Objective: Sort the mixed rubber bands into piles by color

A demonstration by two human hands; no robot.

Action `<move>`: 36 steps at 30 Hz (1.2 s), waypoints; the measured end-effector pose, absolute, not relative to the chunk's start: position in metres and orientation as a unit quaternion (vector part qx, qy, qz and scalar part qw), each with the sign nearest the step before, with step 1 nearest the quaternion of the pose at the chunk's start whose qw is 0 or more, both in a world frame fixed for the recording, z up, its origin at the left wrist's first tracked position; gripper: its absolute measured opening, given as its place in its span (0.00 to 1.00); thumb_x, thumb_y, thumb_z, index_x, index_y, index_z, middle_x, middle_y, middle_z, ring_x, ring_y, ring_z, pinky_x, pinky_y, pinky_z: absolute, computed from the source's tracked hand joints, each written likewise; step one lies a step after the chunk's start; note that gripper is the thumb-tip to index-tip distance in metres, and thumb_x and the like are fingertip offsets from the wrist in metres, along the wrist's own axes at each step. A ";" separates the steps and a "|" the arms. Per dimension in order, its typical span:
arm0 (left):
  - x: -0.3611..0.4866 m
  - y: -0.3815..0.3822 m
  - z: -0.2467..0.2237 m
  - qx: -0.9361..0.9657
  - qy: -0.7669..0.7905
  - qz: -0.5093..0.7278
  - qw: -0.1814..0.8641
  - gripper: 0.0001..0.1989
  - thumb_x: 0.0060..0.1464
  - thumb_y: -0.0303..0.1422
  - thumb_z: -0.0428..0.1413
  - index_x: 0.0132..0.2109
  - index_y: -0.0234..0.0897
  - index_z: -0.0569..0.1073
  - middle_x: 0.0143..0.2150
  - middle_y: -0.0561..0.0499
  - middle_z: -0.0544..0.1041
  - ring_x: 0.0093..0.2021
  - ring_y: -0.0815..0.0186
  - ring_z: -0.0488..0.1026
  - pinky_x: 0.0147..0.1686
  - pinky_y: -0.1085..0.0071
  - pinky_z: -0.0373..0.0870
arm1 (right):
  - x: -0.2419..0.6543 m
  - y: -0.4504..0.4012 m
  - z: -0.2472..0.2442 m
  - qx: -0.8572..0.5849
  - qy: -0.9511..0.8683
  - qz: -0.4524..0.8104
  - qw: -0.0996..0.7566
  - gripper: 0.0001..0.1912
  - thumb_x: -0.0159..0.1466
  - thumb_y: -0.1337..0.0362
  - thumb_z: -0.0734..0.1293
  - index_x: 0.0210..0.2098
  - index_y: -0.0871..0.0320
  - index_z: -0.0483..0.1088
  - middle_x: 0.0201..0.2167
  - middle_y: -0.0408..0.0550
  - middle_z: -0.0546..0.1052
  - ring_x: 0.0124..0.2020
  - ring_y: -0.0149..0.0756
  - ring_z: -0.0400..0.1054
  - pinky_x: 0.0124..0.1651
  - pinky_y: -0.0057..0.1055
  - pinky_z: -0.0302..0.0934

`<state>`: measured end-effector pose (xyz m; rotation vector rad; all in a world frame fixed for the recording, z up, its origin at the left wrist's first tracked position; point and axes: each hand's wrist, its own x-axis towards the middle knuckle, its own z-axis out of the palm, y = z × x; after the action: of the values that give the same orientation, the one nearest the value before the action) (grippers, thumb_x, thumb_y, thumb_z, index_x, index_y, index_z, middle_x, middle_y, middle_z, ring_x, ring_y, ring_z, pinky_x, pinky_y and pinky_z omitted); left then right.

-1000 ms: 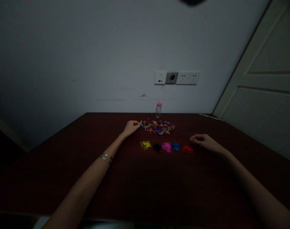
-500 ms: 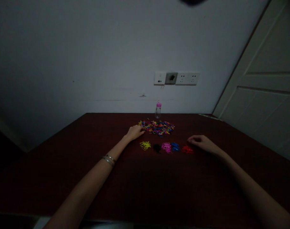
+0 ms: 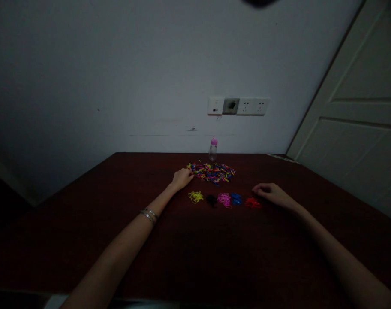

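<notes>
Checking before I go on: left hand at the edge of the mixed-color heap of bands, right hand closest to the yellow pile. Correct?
Not quite: in the head view, the right hand is closest to the red pile, not yellow. The left hand is at the edge of the mixed-color heap of bands.

Two thin, silvery bracelets (image 3: 151, 212) circled the left forearm (image 3: 118, 253), one just beside the other, their finer markings too small to tell. The slender right forearm (image 3: 330, 242) was bare, as were the left hand (image 3: 182, 178) and the right hand (image 3: 274, 193).
</notes>
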<state>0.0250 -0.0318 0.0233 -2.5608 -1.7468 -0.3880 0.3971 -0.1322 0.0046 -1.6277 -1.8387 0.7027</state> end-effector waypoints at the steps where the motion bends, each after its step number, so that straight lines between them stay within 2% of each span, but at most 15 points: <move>1: 0.025 -0.032 0.024 -0.817 -0.563 -0.124 0.007 0.14 0.57 0.38 0.48 0.44 0.40 0.75 0.42 0.45 0.76 0.45 0.59 0.72 0.44 0.68 0.66 | 0.397 -0.132 0.005 -0.610 -0.690 0.261 0.291 0.17 0.52 0.53 0.64 0.32 0.59 0.74 0.33 0.50 0.77 0.35 0.41 0.69 0.40 0.35 0.62; 19: 0.025 -0.032 0.027 -0.801 -0.569 -0.179 -0.046 0.12 0.53 0.35 0.51 0.41 0.42 0.77 0.37 0.50 0.77 0.40 0.65 0.72 0.38 0.74 0.66 | 0.402 -0.129 0.000 -0.606 -0.699 0.249 0.288 0.17 0.53 0.53 0.63 0.34 0.59 0.74 0.31 0.49 0.77 0.34 0.39 0.68 0.39 0.34 0.62; 36: 0.023 -0.032 0.027 -0.818 -0.546 -0.165 -0.073 0.11 0.52 0.34 0.52 0.40 0.41 0.76 0.37 0.51 0.77 0.39 0.65 0.73 0.35 0.75 0.65 | 0.399 -0.131 0.002 -0.610 -0.696 0.255 0.280 0.17 0.54 0.53 0.63 0.34 0.59 0.74 0.33 0.49 0.77 0.35 0.39 0.69 0.39 0.33 0.61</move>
<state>0.0228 -0.0324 0.0269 -2.6963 -1.7989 -0.5453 0.3992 -0.1309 0.0023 -1.6358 -1.8658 0.6829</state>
